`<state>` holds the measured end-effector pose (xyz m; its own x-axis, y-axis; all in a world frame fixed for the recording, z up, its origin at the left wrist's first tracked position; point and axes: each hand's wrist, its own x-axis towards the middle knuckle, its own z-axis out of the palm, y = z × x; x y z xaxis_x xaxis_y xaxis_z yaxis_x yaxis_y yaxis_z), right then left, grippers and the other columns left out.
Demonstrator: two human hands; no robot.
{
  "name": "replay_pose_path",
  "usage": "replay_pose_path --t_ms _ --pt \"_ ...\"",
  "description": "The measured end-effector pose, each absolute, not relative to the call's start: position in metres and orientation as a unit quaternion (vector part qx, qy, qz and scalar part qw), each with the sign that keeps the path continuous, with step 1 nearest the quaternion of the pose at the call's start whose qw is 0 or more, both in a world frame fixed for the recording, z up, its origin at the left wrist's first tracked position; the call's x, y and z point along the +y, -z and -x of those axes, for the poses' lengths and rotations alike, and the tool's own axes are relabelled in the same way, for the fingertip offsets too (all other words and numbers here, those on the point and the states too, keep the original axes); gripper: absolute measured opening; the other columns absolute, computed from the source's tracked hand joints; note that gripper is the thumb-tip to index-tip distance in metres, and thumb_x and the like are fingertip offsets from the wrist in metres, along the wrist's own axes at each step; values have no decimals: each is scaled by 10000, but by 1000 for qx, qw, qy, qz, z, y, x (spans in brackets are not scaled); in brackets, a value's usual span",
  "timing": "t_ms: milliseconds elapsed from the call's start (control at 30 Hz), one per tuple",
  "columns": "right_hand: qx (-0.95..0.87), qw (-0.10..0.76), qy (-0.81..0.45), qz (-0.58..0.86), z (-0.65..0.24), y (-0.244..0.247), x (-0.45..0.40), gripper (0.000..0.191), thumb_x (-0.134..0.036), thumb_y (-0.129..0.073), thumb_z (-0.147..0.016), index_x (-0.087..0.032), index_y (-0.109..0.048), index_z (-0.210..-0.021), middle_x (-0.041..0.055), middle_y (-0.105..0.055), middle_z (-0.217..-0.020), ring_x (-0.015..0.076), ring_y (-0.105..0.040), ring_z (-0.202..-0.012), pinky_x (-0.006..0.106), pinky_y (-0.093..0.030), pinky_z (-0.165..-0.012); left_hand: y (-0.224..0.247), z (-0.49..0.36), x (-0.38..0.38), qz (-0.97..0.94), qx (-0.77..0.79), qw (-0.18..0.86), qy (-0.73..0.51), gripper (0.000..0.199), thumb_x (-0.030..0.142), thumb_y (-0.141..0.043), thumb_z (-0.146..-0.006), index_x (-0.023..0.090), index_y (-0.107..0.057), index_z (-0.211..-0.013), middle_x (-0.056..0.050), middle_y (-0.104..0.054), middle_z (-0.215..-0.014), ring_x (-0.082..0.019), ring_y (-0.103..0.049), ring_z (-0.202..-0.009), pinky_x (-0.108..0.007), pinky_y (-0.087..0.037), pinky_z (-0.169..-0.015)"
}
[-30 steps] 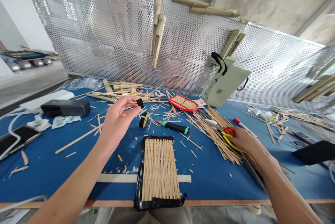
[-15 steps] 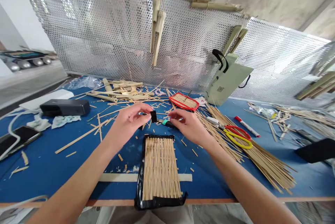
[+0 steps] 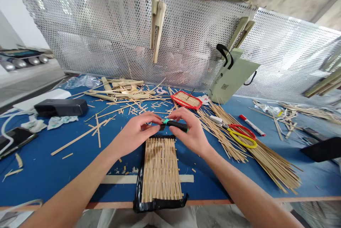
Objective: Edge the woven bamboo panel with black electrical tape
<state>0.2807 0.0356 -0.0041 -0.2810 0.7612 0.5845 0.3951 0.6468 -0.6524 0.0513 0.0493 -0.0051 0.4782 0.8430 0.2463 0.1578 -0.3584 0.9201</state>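
Note:
Just beyond the woven bamboo mat [image 3: 161,169], my two hands are close together. My right hand [image 3: 188,128] grips a black and teal cutter [image 3: 177,125], its teal end pointing left. My left hand [image 3: 141,130] pinches a small piece of black tape [image 3: 162,127] at the cutter's tip. The mat lies flat near the table's front edge, with black tape along its left, far and near sides. Its right side shows bare strip ends.
Red and yellow scissors [image 3: 242,135] lie on bundled bamboo strips [image 3: 271,164] at right, beside a red-capped marker [image 3: 252,125]. A red-edged woven piece [image 3: 186,100], a green bag [image 3: 230,78] and bamboo scraps [image 3: 125,91] are farther back. A black case [image 3: 61,107] is at left.
My hands have come together, bringing the cutter to the black tape. The tape is now mostly hidden between my fingers. The whole view has shifted slightly.

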Motion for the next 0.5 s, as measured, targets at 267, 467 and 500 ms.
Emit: replay_pose_path --t_ms 267,467,500 --pt "-812 446 -66 370 -275 8 30 136 -159 -664 -920 -238 -706 -1022 61 -696 -1030 209 -656 -958 387 -556 -860 5 -57 46 -745 363 435 -352 167 336 -626 -952 251 -762 -998 -63 -721 -1191 -248 -684 -1108 -396 -546 -944" --pt "-836 418 -43 352 -276 11 32 93 -127 -629 -940 -212 -667 -936 59 -675 -944 206 -617 -914 372 -530 -828 5 -58 44 -746 363 441 -342 171 331 -624 -940 243 -761 -993 -61 -739 -1139 -248 -696 -1077 -407 -558 -953" --pt "-842 411 -40 348 -277 10 31 100 -124 -612 -953 -211 -653 -927 59 -672 -936 206 -608 -905 373 -525 -822 5 -58 44 -745 364 443 -341 173 329 -627 -937 245 -766 -997 -57 -744 -1131 -247 -699 -1072 -409 -558 -955"
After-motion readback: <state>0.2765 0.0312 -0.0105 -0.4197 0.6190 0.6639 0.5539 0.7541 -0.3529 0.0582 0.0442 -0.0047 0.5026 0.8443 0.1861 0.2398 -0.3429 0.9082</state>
